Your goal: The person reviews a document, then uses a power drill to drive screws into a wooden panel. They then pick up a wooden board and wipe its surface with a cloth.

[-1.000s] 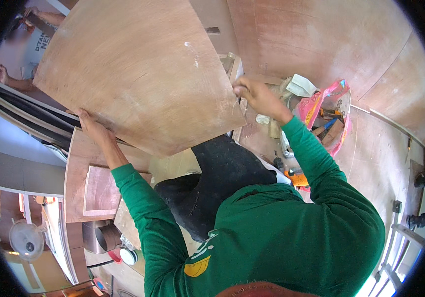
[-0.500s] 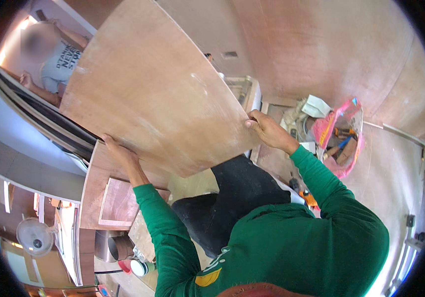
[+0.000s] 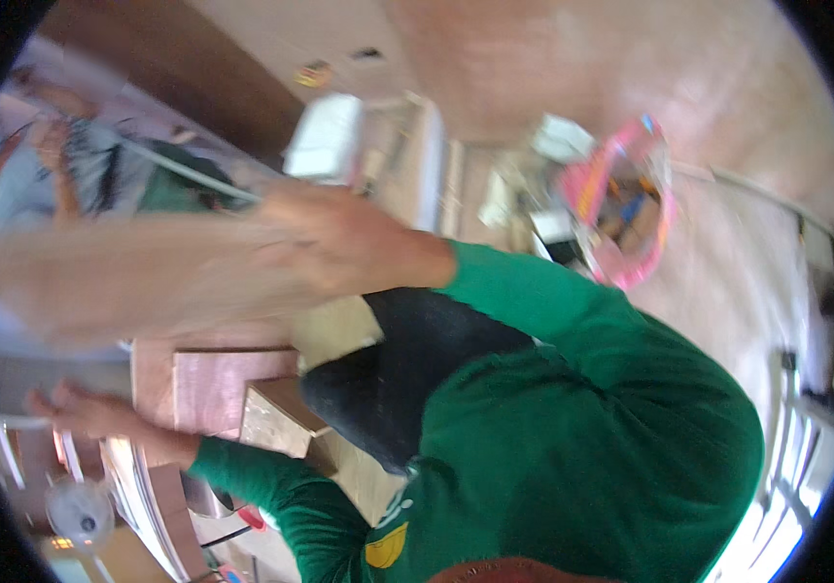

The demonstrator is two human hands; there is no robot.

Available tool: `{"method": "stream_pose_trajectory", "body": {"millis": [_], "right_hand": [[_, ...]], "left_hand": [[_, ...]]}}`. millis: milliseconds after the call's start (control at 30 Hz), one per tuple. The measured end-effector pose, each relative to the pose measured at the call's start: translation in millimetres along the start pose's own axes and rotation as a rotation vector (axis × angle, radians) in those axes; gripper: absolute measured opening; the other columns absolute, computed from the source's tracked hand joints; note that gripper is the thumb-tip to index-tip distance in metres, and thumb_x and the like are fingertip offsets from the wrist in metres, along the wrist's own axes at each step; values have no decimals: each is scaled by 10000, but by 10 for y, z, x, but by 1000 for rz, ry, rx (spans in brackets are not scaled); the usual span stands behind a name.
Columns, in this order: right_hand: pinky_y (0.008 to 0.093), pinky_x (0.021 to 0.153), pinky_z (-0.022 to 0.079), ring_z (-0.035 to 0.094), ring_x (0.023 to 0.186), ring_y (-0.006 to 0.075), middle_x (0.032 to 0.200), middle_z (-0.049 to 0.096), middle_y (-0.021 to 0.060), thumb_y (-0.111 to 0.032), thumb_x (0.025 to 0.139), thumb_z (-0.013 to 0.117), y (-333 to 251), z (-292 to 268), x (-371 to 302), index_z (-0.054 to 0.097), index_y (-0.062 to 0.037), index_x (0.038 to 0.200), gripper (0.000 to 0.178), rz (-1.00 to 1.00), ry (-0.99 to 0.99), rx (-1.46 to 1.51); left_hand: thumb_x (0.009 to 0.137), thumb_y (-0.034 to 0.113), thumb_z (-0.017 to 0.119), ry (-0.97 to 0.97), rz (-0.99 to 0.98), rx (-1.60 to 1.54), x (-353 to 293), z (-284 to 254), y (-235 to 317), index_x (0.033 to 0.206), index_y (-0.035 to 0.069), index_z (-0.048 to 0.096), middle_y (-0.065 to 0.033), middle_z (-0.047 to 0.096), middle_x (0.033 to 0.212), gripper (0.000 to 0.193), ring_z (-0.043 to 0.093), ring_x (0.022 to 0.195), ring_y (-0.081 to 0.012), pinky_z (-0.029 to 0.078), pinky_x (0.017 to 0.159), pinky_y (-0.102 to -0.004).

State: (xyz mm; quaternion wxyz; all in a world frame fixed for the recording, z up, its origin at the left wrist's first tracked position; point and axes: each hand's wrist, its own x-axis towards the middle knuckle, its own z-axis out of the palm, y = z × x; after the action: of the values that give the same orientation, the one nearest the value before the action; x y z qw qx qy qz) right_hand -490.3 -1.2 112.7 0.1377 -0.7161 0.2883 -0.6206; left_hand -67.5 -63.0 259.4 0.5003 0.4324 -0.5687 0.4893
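Note:
A thin plywood panel (image 3: 135,277), smeared by motion, is seen nearly edge-on and stretches out to the left. My right hand (image 3: 339,238) grips its near end, reaching across in front of me; the fingers are blurred. Lower on the left, my left hand (image 3: 96,413) is off the panel, its fingers stretched out and holding nothing. Beneath the panel, a pinkish square board (image 3: 227,389) lies beside a box-like wooden piece (image 3: 286,408).
A pink-rimmed sack (image 3: 645,257) with tools in it stands on the right. A white box-shaped item (image 3: 325,136) sits behind my right hand. At the upper left is another person (image 3: 38,185) in a light shirt. A round fan (image 3: 82,515) shows at the lower left.
The panel has swung left and tilted from face-on to nearly edge-on. My right hand moved left with it. My left hand has let go and moved down to the left.

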Motion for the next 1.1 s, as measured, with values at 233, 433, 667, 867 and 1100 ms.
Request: {"method": "stream_pose_trajectory", "body": {"millis": [233,433,667,867,1100], "right_hand": [[436,753,525,654,943,261,955,568,91,-288,905,760,-541,376,-218,595,-58,1056,320,-196,113,-70],[402,725,556,656,911,232,930,574,88,-239,894,691,-1060,502,-325,590,-19,986,259,-157,-11,-185],[480,829,570,667,966,373,1051,602,147,-294,1068,576,-353,-178,-1058,578,-65,1126,236,164,-446,126],[552,926,574,738,1057,419,1149,734,291,-489,1050,577,1446,-1755,-1771,765,34,1047,555,1117,-466,-813],[513,986,588,672,1241,451,1332,684,292,-688,898,667,2201,-1643,-2749,735,45,1242,812,1344,-724,-1025]], "left_hand": [[1034,352,508,113,-413,-557,513,-133,37,1298,-64,631,-227,683,1235,507,644,1128,-312,533,989,-502],[1046,375,511,77,-455,-442,317,-29,-687,1154,-48,635,-207,683,1083,453,668,929,-305,563,833,-484],[1055,381,522,-180,-505,-304,-302,351,-1703,1012,-24,639,-180,689,921,423,694,730,-288,595,674,-459],[1035,281,568,-167,-799,-899,-1019,605,-2905,1026,27,642,-140,723,856,264,707,737,-230,606,661,-420],[1059,295,534,-258,-842,-802,-1420,972,-2791,1012,30,635,-121,702,834,287,682,730,-213,580,657,-397]]}}
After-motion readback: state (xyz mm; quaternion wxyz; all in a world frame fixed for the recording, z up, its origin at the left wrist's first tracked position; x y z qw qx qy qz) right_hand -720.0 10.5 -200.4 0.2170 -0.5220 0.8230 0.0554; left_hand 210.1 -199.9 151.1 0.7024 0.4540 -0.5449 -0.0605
